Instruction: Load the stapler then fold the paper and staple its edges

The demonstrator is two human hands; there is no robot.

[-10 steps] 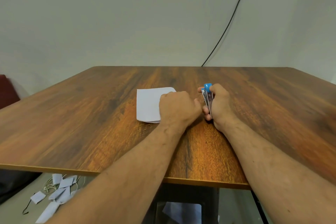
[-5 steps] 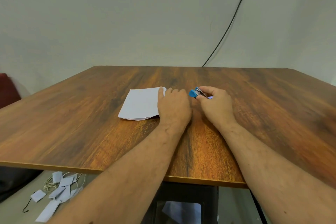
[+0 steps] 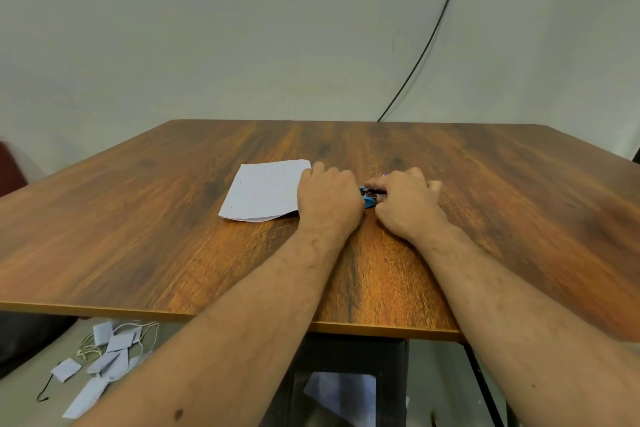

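The stapler, blue and small, lies low on the counter between the two hands, mostly hidden by them. The right hand grasps it, fingers curled round its right end. The left hand rests knuckles up on the right edge of the folded paper, fingers bent; whether it pinches the sheet I cannot tell. The paper lies flat, left of the stapler, in the middle of the counter. A black cable runs down the far wall. Paper scraps lie on the floor, near left.
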